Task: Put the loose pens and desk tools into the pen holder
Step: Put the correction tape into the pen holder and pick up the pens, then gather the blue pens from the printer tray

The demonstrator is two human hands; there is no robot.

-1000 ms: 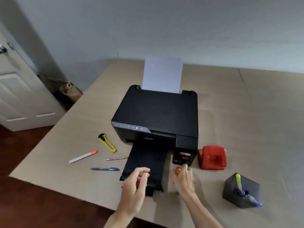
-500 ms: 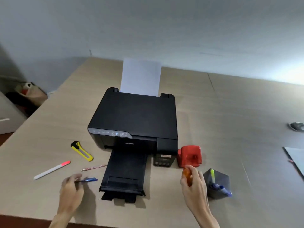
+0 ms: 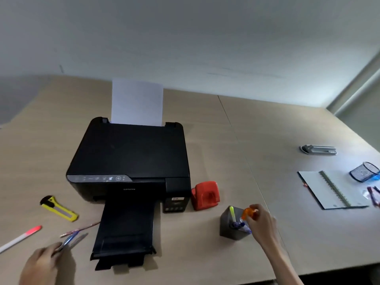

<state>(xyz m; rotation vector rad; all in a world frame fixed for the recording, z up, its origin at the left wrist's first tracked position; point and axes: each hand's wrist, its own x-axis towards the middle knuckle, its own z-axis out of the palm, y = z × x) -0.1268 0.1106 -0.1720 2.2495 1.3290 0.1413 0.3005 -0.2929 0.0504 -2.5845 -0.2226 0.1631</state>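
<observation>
A dark grey pen holder point(image 3: 229, 229) stands right of the printer, with a yellow-green highlighter point(image 3: 232, 213) and blue pens point(image 3: 241, 226) in it. My right hand point(image 3: 262, 225) grips a small orange tool point(image 3: 249, 213) directly over the holder's opening. At the lower left my left hand point(image 3: 44, 262) holds a blue pen point(image 3: 70, 239) just above the table. A thin pinkish pencil point(image 3: 82, 229), a white marker with a pink cap point(image 3: 20, 238) and a yellow utility knife point(image 3: 58, 208) lie loose on the table's left side.
A black printer point(image 3: 131, 159) with its output tray extended fills the middle. A red hole punch point(image 3: 205, 195) sits beside it. Far right lie a spiral notebook point(image 3: 333, 189), a blue mesh cup point(image 3: 365, 171), a grey stapler point(image 3: 318, 150) and some pens.
My right hand has carried the orange tool rightward to above the pen holder. My left hand has lifted the blue pen off the table. The view has swung right.
</observation>
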